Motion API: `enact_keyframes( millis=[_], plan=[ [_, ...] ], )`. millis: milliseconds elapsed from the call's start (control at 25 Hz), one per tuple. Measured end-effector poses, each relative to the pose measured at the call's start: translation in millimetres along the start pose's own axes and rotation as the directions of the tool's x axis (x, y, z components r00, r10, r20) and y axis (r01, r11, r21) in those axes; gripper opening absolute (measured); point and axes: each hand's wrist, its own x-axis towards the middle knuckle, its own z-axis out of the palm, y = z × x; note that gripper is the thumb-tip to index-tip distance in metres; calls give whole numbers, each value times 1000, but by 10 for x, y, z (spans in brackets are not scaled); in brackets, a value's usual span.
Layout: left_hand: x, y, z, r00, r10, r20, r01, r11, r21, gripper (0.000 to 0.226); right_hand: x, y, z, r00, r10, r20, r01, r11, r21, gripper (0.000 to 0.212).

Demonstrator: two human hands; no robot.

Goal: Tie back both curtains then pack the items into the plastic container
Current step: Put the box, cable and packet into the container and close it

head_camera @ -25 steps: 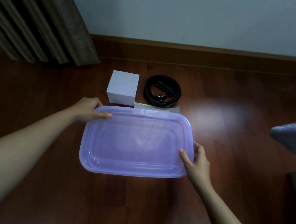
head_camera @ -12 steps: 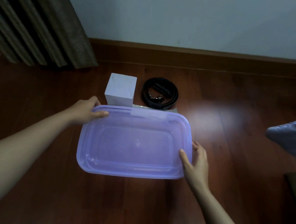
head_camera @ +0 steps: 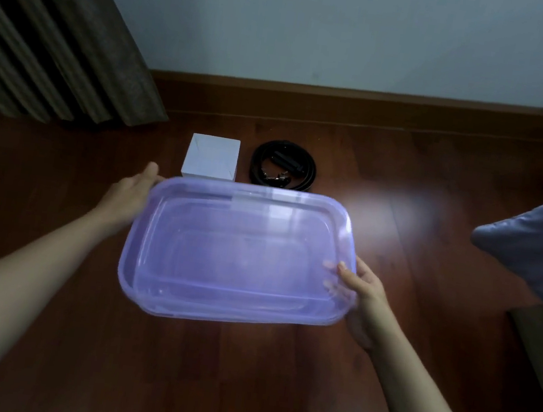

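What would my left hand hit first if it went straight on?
Probably the box. The left hand, holding the container at its far left corner, points forward and rightward at it. The hand may be above the floor, so it could pass over; depth is unclear.

One view only, a wide-angle camera worn on the head. It faces forward and steeply down onto the wooden floor (head_camera: 240, 381), with the wall (head_camera: 322, 22) and baseboard (head_camera: 380, 106) along the top. Close range: left hand (head_camera: 130, 190), right hand (head_camera: 367, 293) and plastic container (head_camera: 233, 252) sit mid-frame.
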Motion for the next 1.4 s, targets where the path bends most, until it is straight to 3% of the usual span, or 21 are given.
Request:
enact_keyframes(
  millis=[80,160,240,320,440,560,720,800,920,1040,1120,1160,1240,1320,1400],
  plan=[
    [2,81,-22,992,20,-122,-44,980,-194,59,5,-46,-129,997,-46,-68,56,989,140,51],
    [-14,122,-9,986,97,-138,-118,982,-145,47,16,-91,-282,983,-68,-173,117,949,294,22],
    [-86,125,73,980,196,-18,-191,969,157,42,21,-156,-374,978,-80,-191,157,887,434,38],
    [-171,98,232,957,234,171,-280,899,335,58,55,-191,-400,980,-109,-169,184,829,528,66],
    [-216,30,405,939,226,261,-332,800,500,64,229,-75,-539,955,-65,-289,222,803,554,76],
    [-205,-10,414,942,198,271,-322,760,565,63,376,96,-636,905,-8,-425,255,810,528,112],
    [-234,-1,415,941,191,279,-324,747,581,65,465,338,-653,850,72,-521,226,844,486,60],
    [-229,-5,411,940,189,286,-328,737,591,66,479,407,-663,838,42,-545,214,892,398,51],
    [-257,-1,431,942,195,275,-325,738,592,66,481,452,-660,715,33,-699,172,960,222,41],
    [-319,23,459,934,314,170,-356,779,516,60,463,472,-686,502,116,-857,-159,986,40,47],
    [-314,75,440,886,458,72,-437,774,458,54,414,425,-636,437,123,-891,-339,940,-36,61],
    [-266,121,425,858,513,30,-470,760,448,52,394,383,-573,438,74,-896,-354,930,-97,64],
    [-87,282,410,850,525,-42,-454,771,447,54,411,323,-452,520,-199,-831,-260,890,-376,61],
    [184,470,444,893,440,-96,-358,822,442,60,456,278,-273,686,-458,-565,-54,742,-668,55],
    [489,619,489,939,322,-123,-235,858,456,70,527,233,-46,817,-498,-290,100,619,-779,58]
  ],
)
